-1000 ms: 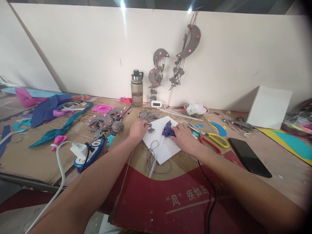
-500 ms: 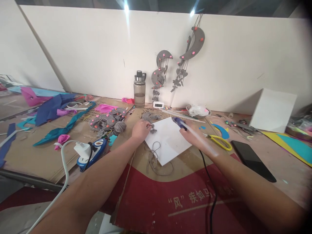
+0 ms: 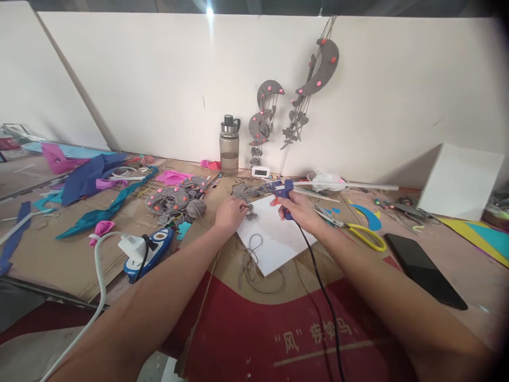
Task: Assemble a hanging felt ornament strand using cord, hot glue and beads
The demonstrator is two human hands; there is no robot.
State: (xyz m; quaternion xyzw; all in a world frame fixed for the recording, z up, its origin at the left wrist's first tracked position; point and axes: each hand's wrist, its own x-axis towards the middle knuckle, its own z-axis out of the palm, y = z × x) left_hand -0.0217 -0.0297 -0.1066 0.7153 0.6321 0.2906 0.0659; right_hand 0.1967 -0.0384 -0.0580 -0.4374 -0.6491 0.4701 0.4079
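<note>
A blue glue gun (image 3: 283,189) with a long clear stick out of its back is gripped in my right hand (image 3: 299,208), its nozzle pointing left above the white board (image 3: 274,239). My left hand (image 3: 231,213) pinches a small grey piece (image 3: 250,213) at the board's left corner. Grey cord (image 3: 250,262) lies looped over the board's lower left edge and the cardboard. Just behind my left hand sits more grey material (image 3: 242,191). A black cable runs down from the glue gun.
Yellow-handled scissors (image 3: 366,236) and a black phone (image 3: 425,270) lie at right. A power strip (image 3: 153,254), grey moon shapes with yarn (image 3: 175,199) and coloured scraps are at left. A bottle (image 3: 229,148) and small clock (image 3: 260,171) stand behind; moon ornaments (image 3: 328,66) hang on the wall.
My right hand has turned the glue gun sideways, so its nozzle now points left and its stick swings up to the right. My left hand has stayed at the grey piece.
</note>
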